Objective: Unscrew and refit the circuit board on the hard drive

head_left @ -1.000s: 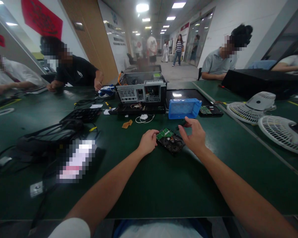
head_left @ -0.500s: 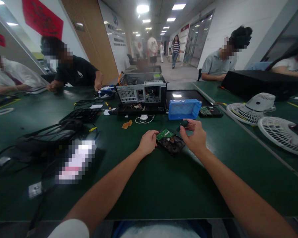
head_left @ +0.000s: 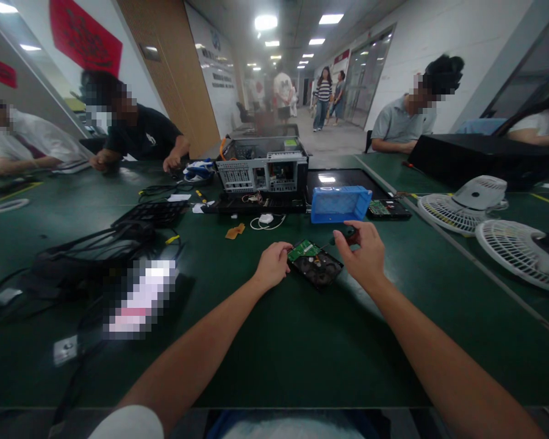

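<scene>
A black hard drive (head_left: 322, 271) with a green circuit board lies on the green table. At its left corner, the fingers of my left hand (head_left: 272, 266) are closed on the edge. My right hand (head_left: 366, 255) grips a dark-handled screwdriver (head_left: 348, 233) beside the drive's far right side. The thin shaft points left and down toward the circuit board; whether the tip touches it I cannot tell. Just beyond my right hand stands a blue plastic bin (head_left: 341, 205), tipped on its side.
An opened computer case (head_left: 261, 174) stands at the back. Another drive (head_left: 388, 209) lies right of the bin, near white fan grilles (head_left: 512, 256). A black bag (head_left: 86, 256) and a lit, blurred screen (head_left: 141, 299) lie left. Co-workers sit at both sides.
My right hand has turned and shifted slightly right, and the screwdriver's shaft now shows, aimed at the board. My left hand stays at the drive's corner.
</scene>
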{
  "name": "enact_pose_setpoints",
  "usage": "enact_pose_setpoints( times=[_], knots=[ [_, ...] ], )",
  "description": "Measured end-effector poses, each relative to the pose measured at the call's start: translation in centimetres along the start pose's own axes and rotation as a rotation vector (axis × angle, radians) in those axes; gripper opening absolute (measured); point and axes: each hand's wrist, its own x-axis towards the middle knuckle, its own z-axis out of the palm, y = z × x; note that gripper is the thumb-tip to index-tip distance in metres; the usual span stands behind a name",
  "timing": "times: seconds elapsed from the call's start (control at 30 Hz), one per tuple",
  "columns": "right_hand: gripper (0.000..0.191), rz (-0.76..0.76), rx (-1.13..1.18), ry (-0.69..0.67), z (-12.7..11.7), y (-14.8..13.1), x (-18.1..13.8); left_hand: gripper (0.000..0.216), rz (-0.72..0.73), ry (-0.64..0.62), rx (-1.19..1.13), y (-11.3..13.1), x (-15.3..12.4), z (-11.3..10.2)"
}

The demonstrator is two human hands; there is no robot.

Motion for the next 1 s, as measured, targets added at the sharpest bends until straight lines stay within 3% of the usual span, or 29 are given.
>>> enact_pose_setpoints(
  times=[0.1,0.2,0.33,0.5,0.6,0.67,0.77,0.87,1.0],
  knots=[
    [0.030,0.041,0.030,0.035,-0.1,0.2,0.1,0.028,0.063,0.103,0.071,0.0,0.0,0.0],
    [0.033,0.166,0.176,-0.022,0.3,0.3,0.0,0.023,0.168,0.227,0.204,0.6,-0.2,-0.2],
    [0.039,0.334,0.477,-0.254,1.2,-0.9,-0.7,0.021,0.343,0.210,0.192,2.1,-1.4,-0.4],
    [0.032,0.227,0.678,-0.584,1.5,-2.9,-1.6,0.032,0.308,0.116,-0.061,3.3,-3.1,0.6],
    [0.025,0.122,0.535,-0.617,1.4,-3.1,-1.7,0.037,0.220,0.051,-0.278,3.2,-3.1,1.2],
    [0.027,0.054,0.357,-0.585,1.4,-3.0,-1.7,0.037,0.172,0.099,-0.356,2.8,-2.6,1.2],
    [0.067,0.023,0.054,-0.597,1.5,-2.8,-2.2,0.035,0.122,0.269,-0.326,2.2,-1.8,0.6],
    [0.114,0.123,-0.186,-0.713,1.8,-2.8,-3.1,0.033,0.060,0.372,-0.336,1.5,-1.1,0.1],
    [0.113,0.120,-0.253,-0.818,2.0,-2.9,-3.6,0.023,-0.031,0.390,-0.460,0.8,-0.5,0.2]
  ],
)
